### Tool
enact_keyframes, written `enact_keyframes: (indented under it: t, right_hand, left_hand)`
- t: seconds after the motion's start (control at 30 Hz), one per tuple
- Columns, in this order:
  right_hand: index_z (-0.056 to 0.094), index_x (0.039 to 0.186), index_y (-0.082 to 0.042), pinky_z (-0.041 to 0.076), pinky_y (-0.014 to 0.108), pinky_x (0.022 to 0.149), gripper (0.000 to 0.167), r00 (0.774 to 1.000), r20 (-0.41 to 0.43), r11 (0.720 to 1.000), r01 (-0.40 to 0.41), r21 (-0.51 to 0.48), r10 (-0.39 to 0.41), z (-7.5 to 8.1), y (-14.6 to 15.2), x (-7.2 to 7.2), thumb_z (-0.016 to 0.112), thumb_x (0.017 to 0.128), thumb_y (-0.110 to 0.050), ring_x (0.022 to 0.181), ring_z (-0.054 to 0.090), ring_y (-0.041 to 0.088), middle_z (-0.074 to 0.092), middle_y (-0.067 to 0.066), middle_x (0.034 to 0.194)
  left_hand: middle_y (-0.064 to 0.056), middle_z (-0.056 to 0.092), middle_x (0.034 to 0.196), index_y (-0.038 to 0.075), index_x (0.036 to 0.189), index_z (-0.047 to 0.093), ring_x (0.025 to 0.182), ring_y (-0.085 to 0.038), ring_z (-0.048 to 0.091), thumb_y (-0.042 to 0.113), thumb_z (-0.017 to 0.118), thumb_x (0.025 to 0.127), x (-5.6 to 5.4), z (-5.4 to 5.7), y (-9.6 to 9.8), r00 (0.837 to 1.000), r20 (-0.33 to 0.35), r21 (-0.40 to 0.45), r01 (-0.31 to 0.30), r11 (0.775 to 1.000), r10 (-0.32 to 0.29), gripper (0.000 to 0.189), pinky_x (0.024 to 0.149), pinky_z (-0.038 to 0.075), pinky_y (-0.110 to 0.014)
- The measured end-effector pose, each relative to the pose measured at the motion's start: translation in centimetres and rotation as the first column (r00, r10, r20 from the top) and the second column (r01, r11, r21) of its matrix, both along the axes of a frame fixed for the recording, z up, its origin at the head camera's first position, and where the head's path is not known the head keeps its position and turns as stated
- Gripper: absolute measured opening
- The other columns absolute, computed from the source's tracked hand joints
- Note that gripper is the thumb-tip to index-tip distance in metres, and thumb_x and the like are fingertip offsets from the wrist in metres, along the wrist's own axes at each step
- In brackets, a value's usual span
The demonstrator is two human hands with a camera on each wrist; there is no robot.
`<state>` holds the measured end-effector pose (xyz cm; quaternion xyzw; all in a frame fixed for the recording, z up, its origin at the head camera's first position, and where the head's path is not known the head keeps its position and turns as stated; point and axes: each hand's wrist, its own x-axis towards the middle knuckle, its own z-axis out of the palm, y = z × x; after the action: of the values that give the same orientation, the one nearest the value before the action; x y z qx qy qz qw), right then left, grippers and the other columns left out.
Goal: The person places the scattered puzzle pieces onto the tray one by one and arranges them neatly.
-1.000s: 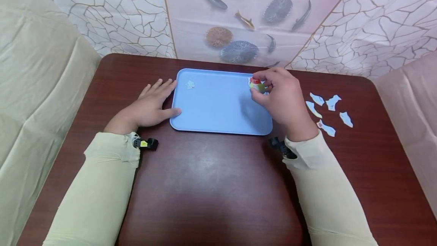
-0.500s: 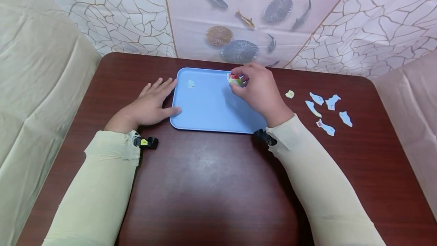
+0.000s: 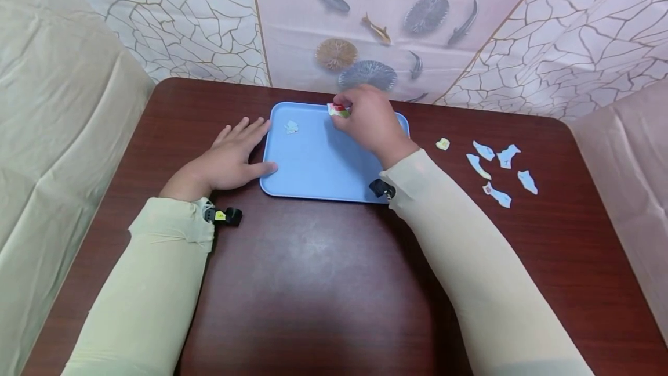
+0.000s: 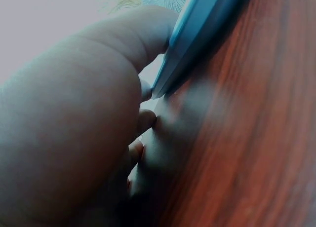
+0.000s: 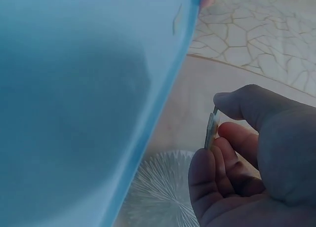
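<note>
My right hand (image 3: 371,119) pinches a small flat puzzle piece (image 3: 336,109), coloured red, white and green, between thumb and fingers over the far side of the blue tray (image 3: 318,170). In the right wrist view that puzzle piece (image 5: 211,131) shows edge-on as a thin slab. My left hand (image 3: 224,162) rests at the tray's left edge with fingers spread, thumb over the rim. The left wrist view shows its thumb (image 4: 143,32) against the tray's side (image 4: 185,44). A pale puzzle piece (image 3: 291,127) lies in the tray's far left corner.
Right of the tray, a small yellowish piece (image 3: 442,144) lies on the dark red-brown table (image 3: 313,283). Farther right are several pale irregular pieces, among them one with a red mark (image 3: 497,195). A patterned cloth (image 3: 381,28) hangs behind the table.
My right hand has moved left and away across the tray with the puzzle piece, uncovering the small yellowish piece on the table. My left hand has stayed at the tray's edge.
</note>
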<state>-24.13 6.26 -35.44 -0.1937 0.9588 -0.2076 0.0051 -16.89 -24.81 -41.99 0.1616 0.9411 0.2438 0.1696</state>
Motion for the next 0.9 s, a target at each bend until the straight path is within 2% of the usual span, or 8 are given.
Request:
enact_keyframes:
  t: [0.17,0.47,0.67,0.9]
  right_hand:
    - [0.082,0.133,-0.008,0.05,0.044,0.118,0.034,0.998,0.054,1.0,0.011,-0.002,-0.011,-0.6,-1.4,-0.8,0.078,0.105,-0.026,0.128,0.062,0.029,0.078,0.011,0.132]
    - [0.083,0.129,-0.008,0.058,0.041,0.109,0.029,0.988,0.146,0.999,0.051,-0.015,-0.048,-2.1,-3.5,-1.3,0.079,0.107,-0.026,0.119,0.064,0.024,0.078,0.008,0.131]
    - [0.081,0.135,-0.009,0.06,0.04,0.108,0.032,0.972,0.218,0.995,0.096,-0.004,-0.093,-2.8,-4.2,-1.1,0.079,0.107,-0.026,0.116,0.065,0.023,0.077,0.008,0.133]
    - [0.082,0.129,-0.008,0.059,0.04,0.107,0.029,0.982,0.175,0.997,0.072,0.001,-0.071,-3.4,-4.5,-1.2,0.078,0.107,-0.027,0.114,0.066,0.023,0.078,0.008,0.127]
  left_hand:
    - [-0.009,0.006,0.192,0.023,0.184,0.006,0.178,-0.039,-0.007,0.058,0.064,0.11,0.0,0.0,-0.1,1.0,0.004,0.003,-0.002,1.0,0.002,0.1,0.141,-0.007,-0.065]
    - [-0.009,0.006,0.192,0.024,0.184,0.006,0.178,-0.039,-0.007,0.059,0.064,0.109,-0.1,-0.1,-0.1,1.0,-0.002,0.004,-0.004,1.0,0.004,0.1,0.141,-0.008,-0.065]
    - [-0.01,0.007,0.192,0.023,0.183,0.008,0.178,-0.04,-0.006,0.058,0.064,0.109,0.0,0.0,-0.1,1.0,-0.004,0.009,-0.004,1.0,0.004,0.1,0.141,-0.007,-0.066]
    - [-0.009,0.007,0.192,0.023,0.184,0.008,0.178,-0.039,-0.005,0.06,0.063,0.109,0.0,-0.1,0.0,1.0,-0.011,0.006,-0.007,1.0,0.007,0.099,0.141,-0.006,-0.066]
